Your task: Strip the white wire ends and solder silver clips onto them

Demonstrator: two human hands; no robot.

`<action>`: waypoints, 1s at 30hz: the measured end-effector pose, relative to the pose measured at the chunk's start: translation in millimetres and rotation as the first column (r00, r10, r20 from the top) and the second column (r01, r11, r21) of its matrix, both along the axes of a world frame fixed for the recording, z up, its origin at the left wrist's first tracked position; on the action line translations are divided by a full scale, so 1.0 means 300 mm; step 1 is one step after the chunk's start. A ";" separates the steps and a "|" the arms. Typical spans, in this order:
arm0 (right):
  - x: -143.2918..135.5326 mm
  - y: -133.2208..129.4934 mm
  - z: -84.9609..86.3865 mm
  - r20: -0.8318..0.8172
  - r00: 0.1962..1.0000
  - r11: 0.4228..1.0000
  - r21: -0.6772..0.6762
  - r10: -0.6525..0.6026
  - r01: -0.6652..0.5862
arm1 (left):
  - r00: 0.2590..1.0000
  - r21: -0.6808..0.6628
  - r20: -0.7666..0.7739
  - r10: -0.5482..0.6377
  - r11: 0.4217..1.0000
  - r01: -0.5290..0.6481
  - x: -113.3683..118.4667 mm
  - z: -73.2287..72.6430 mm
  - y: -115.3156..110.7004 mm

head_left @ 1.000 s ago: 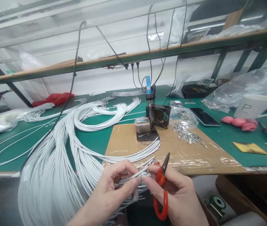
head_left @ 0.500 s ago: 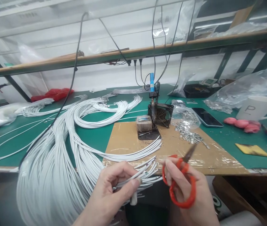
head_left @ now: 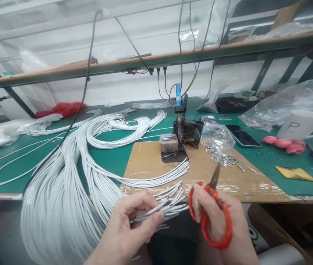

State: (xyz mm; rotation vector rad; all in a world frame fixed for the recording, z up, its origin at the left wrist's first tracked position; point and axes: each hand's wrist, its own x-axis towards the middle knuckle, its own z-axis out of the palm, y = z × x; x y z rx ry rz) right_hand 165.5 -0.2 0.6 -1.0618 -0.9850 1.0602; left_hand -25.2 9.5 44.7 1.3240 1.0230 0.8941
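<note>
Between thumb and fingers, my left hand (head_left: 134,224) pinches a white cable near its end. More cable ends (head_left: 175,202) fan out just past the fingertips, over the front edge of the bench. Their lengths belong to a big bundle of white cables (head_left: 70,206) that droops over the edge on the left. My right hand (head_left: 222,221) grips red-handled scissors (head_left: 214,178) by the loops, blades pointing up and away from the cables. The blades look closed together. Another sheaf of cable ends (head_left: 167,180) rests on the brown board.
A soldering iron (head_left: 178,99) with a blue handle stands upright behind a grey block (head_left: 169,143), beside a small black fan (head_left: 191,133). Small metal pieces (head_left: 221,147) lie scattered on the brown board (head_left: 145,158). To the right are a phone (head_left: 243,136), a yellow sponge (head_left: 295,173) and a white mug (head_left: 301,125).
A short pale piece that hung under my left thumb no longer shows there. The scissors have turned more upright in my right hand; my left hand has barely moved.
</note>
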 end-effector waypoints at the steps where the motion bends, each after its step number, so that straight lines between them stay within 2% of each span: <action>1: 0.010 0.001 -0.007 -0.024 0.999 0.999 -0.019 -0.036 0.036 | 1.000 -0.025 0.025 0.006 1.000 -0.006 -0.001 0.005 -0.002; 3: 0.009 -0.004 -0.005 -0.088 0.993 0.994 -0.071 -0.085 0.078 | 0.997 -0.046 0.070 0.011 0.999 -0.008 -0.001 0.012 -0.002; 6: -0.033 -0.022 0.026 -0.168 0.984 0.993 -0.106 -0.064 0.046 | 0.996 -0.045 0.089 0.000 0.999 0.004 0.002 0.011 0.003; 9: -0.083 -0.034 0.057 -0.157 0.987 0.999 -0.037 0.015 -0.021 | 0.996 -0.044 0.091 -0.017 0.999 0.021 0.004 0.007 0.005; 12: -0.109 -0.034 0.064 -0.034 0.999 0.994 0.109 0.029 -0.025 | 0.994 -0.051 0.099 -0.050 0.997 0.055 0.003 0.009 0.004; 14: -0.117 -0.032 0.058 0.121 0.986 0.952 0.298 -0.111 0.070 | 0.993 -0.066 0.100 -0.064 0.995 0.071 0.003 0.013 0.001; 16: -0.118 -0.030 0.050 0.225 0.927 0.848 0.508 -0.301 0.152 | 0.994 -0.082 0.086 -0.066 0.994 0.073 0.005 0.017 -0.001; 17: -0.114 -0.029 0.046 0.248 0.897 0.806 0.566 -0.366 0.172 | 0.995 -0.088 0.078 -0.063 0.994 0.070 0.007 0.019 -0.002; 18: -0.106 -0.026 0.042 0.258 0.879 0.797 0.571 -0.401 0.196 | 0.995 -0.094 0.077 -0.059 0.993 0.066 0.008 0.021 -0.003; 20: -0.077 -0.018 0.035 0.216 0.890 0.861 0.420 -0.403 0.288 | 0.993 -0.109 0.110 -0.040 0.993 0.052 0.009 0.022 -0.002; 21: -0.058 -0.012 0.031 0.154 0.909 0.897 0.291 -0.386 0.332 | 0.990 -0.122 0.140 -0.024 0.992 0.041 0.008 0.022 -0.002; 23: -0.022 -0.002 0.023 -0.003 0.933 0.931 0.064 -0.360 0.359 | 0.982 -0.148 0.191 0.002 0.989 0.027 0.007 0.022 0.000; 25: -0.002 0.002 0.015 -0.083 0.946 0.950 -0.019 -0.314 0.313 | 0.976 -0.154 0.219 0.012 0.988 0.022 0.008 0.022 0.000; 30: -0.040 -0.022 0.016 -0.092 0.983 0.983 -0.104 -0.159 0.149 | 0.974 -0.141 0.221 0.051 0.990 -0.020 0.029 0.036 -0.006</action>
